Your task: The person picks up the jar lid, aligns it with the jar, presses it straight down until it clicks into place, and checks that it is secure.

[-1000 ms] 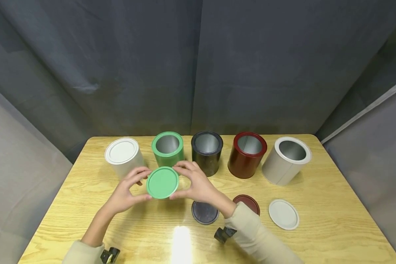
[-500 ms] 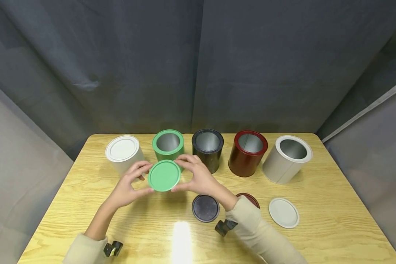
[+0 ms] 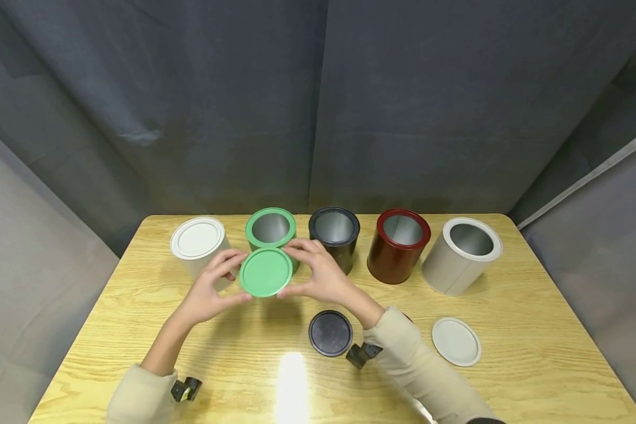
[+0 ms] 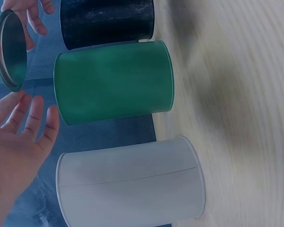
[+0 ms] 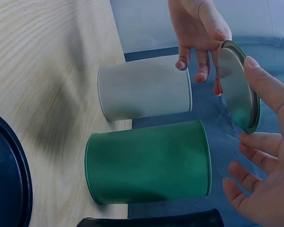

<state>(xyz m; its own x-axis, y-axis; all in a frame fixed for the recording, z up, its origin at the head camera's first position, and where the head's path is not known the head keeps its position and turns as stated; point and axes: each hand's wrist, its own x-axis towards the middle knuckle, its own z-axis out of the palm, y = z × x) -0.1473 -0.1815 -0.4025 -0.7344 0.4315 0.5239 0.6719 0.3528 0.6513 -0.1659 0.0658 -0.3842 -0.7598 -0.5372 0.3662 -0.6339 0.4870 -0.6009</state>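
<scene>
**Holding a green lid just short of its can**

Pinching the green lid [image 3: 265, 271] by its rim, the left hand [image 3: 208, 290] takes the 9 o'clock edge and the right hand [image 3: 322, 277] the 3 o'clock edge, fingertips curled onto the rim on both sides. So each grip is closed on the lid, not released. The lid hangs in the air, face up, just in front of the open green can [image 3: 271, 232] and slightly overlapping its near wall in the head view; it is not yet seated.

Judging from how things lie, one can is finished: the white can [image 3: 199, 247] at the far left of the row wears its lid. The green one is in hand. Left are the black can [image 3: 334, 234], the red can [image 3: 398, 245] and the grey can [image 3: 460, 254], all open, with bare metal insides. The black lid [image 3: 330, 333] and the grey lid [image 3: 456, 342] lie flat on the table [image 3: 535, 353] near its front edge; a red lid is mostly hidden behind the right sleeve.

The cans are straight-walled painted cylinders with rolled rims. The lids are thin round discs with a raised lip; the green one's underside looks dark and metallic in the wrist views. The table has a pale, glossy wood grain.
</scene>
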